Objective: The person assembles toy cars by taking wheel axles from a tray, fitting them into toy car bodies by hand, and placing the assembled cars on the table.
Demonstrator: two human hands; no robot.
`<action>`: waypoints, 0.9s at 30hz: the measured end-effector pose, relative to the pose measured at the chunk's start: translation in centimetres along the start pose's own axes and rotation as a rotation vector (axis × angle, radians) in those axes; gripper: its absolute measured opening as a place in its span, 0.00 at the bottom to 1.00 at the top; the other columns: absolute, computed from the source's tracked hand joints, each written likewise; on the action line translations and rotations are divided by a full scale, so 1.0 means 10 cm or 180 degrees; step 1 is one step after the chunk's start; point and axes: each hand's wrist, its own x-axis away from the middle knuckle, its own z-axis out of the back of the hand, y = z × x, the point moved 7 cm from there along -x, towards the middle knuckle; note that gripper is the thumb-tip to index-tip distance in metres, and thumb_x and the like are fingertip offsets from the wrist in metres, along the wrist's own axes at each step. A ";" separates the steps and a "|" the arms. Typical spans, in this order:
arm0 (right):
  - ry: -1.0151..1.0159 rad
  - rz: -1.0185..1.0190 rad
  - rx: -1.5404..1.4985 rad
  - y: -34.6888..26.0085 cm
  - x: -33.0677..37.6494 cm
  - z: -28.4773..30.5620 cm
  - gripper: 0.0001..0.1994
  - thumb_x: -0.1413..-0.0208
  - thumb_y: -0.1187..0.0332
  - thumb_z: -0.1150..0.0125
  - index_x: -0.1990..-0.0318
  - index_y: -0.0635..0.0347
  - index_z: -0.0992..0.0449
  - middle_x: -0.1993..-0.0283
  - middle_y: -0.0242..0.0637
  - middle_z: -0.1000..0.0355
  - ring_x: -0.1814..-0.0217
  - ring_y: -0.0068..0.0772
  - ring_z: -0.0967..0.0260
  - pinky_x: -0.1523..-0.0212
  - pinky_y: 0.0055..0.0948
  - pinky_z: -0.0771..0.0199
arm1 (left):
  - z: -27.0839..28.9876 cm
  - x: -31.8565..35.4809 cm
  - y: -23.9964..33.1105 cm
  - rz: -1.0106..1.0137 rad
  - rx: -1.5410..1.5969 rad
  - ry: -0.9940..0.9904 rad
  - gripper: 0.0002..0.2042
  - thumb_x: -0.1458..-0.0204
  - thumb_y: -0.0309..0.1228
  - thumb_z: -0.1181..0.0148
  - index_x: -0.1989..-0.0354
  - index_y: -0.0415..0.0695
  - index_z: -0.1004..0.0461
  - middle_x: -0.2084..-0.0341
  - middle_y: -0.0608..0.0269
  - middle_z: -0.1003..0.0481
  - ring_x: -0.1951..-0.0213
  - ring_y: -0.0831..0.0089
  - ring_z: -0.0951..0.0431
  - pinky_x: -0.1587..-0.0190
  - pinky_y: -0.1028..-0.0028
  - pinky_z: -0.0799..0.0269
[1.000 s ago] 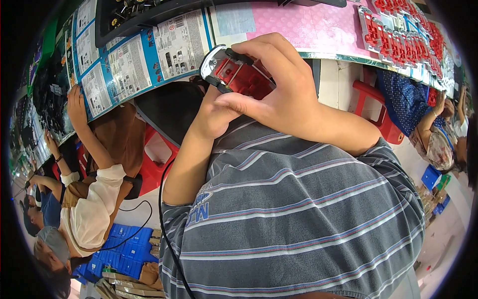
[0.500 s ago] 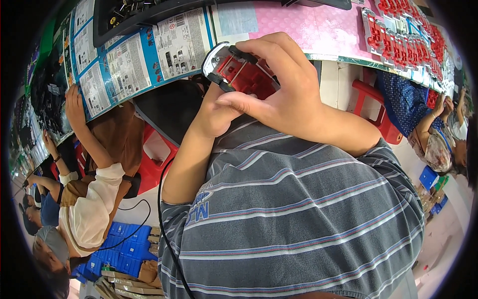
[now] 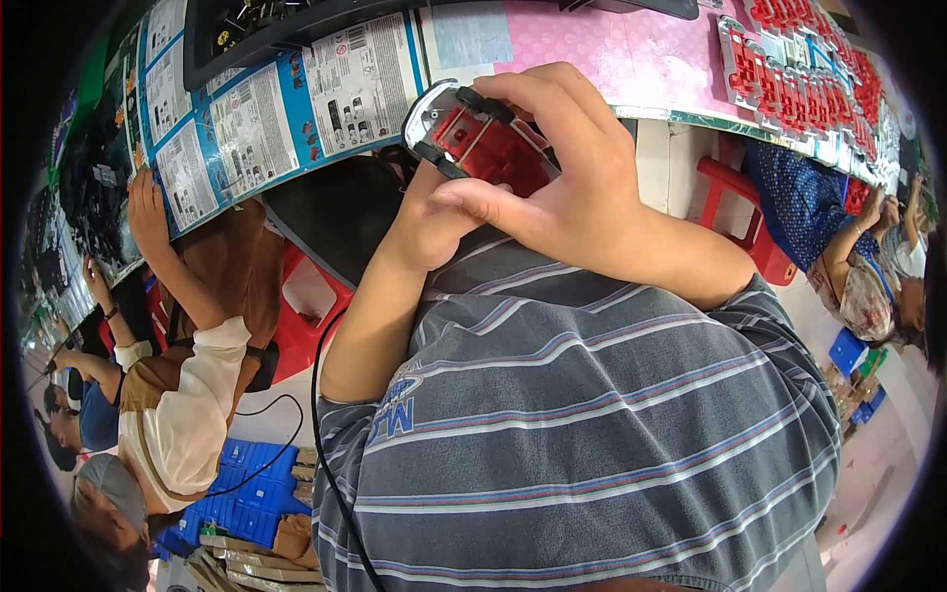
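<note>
A: State the position of the car [image 3: 498,148].

B: The car is in the hands, tilted, with its open red inside facing the camera. Its silver-and-black end points left and projects past the fingertips of the right grip [image 3: 582,163]. In the view, this end overlaps the near edge of the counter [image 3: 612,59].

A: State the condition of the right grip.

B: Clamped on the car. The index finger [image 3: 518,94] lies along the far side, beside a black wheel [image 3: 471,97]. The thumb [image 3: 493,203] lies along the near side. The right end of the car sits in the fork between the two.

A: State the condition of the left grip [image 3: 424,227].

B: It is located below the near side of the car. Its fingers pass behind the car and are hidden; whether they are together or apart cannot be told. The right thumb tip overlaps it in the view.

A: List the items on the counter.

B: Far left: a black tray [image 3: 286,42] above printed sheets [image 3: 247,123]. Far right: rows of red parts [image 3: 804,94]. At the left edge, a co-worker's hand [image 3: 148,212] rests beside the sheets, well apart from the car.
</note>
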 end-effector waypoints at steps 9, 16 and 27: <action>-0.0054 -0.0036 0.0007 -0.01 0.03 0.00 0.34 0.62 0.57 0.16 0.48 0.65 0.24 0.55 0.43 0.26 0.58 0.37 0.23 0.62 0.29 0.19 | 0.00 0.01 -0.04 0.0231 0.0004 0.0054 0.30 0.48 0.30 0.41 0.35 0.34 0.37 0.44 0.51 0.27 0.43 0.62 0.24 0.40 0.64 0.28; -0.0051 0.0039 0.0097 -0.02 0.03 -0.01 0.33 0.61 0.57 0.16 0.49 0.66 0.24 0.55 0.43 0.26 0.58 0.39 0.23 0.61 0.30 0.19 | 0.02 0.01 -0.06 0.0065 0.0027 0.0080 0.29 0.48 0.30 0.39 0.36 0.34 0.35 0.44 0.51 0.26 0.44 0.63 0.24 0.40 0.64 0.28; -0.0056 -0.0003 0.0088 -0.02 0.04 -0.02 0.33 0.61 0.56 0.16 0.50 0.65 0.23 0.56 0.44 0.25 0.58 0.40 0.23 0.60 0.31 0.19 | 0.02 0.03 -0.05 0.0033 0.0050 -0.0004 0.29 0.46 0.28 0.38 0.35 0.33 0.36 0.43 0.51 0.27 0.43 0.64 0.25 0.40 0.65 0.29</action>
